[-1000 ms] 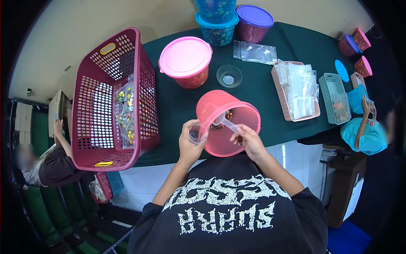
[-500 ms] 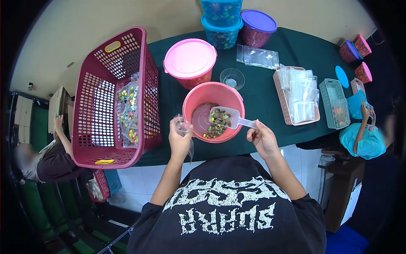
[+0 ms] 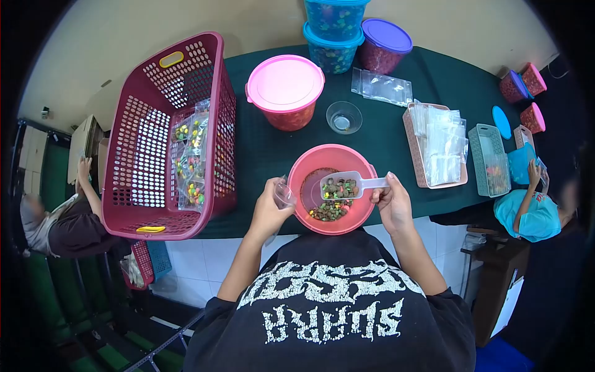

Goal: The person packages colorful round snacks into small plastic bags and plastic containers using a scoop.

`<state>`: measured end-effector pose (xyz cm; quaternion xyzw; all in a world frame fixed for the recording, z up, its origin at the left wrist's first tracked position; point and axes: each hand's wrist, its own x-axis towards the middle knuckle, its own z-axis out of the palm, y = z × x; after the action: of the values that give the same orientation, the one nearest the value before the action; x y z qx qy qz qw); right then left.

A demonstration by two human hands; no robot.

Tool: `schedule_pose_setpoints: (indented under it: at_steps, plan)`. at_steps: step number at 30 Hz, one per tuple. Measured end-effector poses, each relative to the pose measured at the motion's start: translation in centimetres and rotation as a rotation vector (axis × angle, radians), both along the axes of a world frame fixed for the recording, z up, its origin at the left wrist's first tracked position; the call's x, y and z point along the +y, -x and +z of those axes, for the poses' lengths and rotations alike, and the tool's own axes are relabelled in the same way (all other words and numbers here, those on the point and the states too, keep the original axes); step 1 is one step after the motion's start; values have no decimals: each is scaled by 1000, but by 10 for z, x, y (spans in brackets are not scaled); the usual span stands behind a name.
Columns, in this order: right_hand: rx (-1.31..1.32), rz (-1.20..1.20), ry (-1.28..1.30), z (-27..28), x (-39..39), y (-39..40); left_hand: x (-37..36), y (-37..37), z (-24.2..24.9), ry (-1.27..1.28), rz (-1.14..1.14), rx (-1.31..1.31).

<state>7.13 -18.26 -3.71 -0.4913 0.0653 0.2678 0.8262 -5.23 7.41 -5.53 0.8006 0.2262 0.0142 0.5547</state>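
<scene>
My right hand [image 3: 394, 203] grips the handle of a clear plastic scoop [image 3: 339, 186]. Small brown, green and yellow candies lie in the scoop, which hovers over a pink tub [image 3: 300, 167]. More of the same candies [image 3: 328, 212] rest in the tub's bottom, mostly on the side nearer me. At the tub's left rim, my left hand [image 3: 270, 208] is closed around a clear plastic bag [image 3: 284, 194], whose mouth is spread. The bag's lower part is mostly hidden behind the hand.
A maroon basket [image 3: 224, 142] with filled packets stands left. Beyond the tub are a pink-lidded tub [image 3: 286, 84], a glass bowl [image 3: 344, 118] and stacked blue tubs [image 3: 333, 53]. Clear bags fill a tray [image 3: 423, 177] at right. Other people sit at both sides.
The pink tub has come closer to my body and a little right. The loaded scoop has shifted right and down with it, and my left hand with the bag has moved right.
</scene>
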Motion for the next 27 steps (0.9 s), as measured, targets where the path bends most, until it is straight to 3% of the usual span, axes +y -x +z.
schedule_pose_setpoints:
  at_steps: [1,3,12,17,21,23,27]
  plan:
    - [-6,-14,-11,1,0,0,-4,0,5,0,1,-2]
    - [-14,-26,-21,5,1,1,-11,0,16,-484,-17,-176]
    - [-78,17,-40,33,6,7,-29,-3,50,-461,-195,-241]
    - [-314,63,187,38,11,9,-33,-5,53,-474,-283,-264]
    - [-227,40,117,51,16,10,-36,-4,55,-468,-303,-259]
    - [-382,37,245,54,19,10,-36,-5,55,-486,-294,-249]
    - [-349,29,228,59,21,8,-35,-5,59,-435,-268,-207]
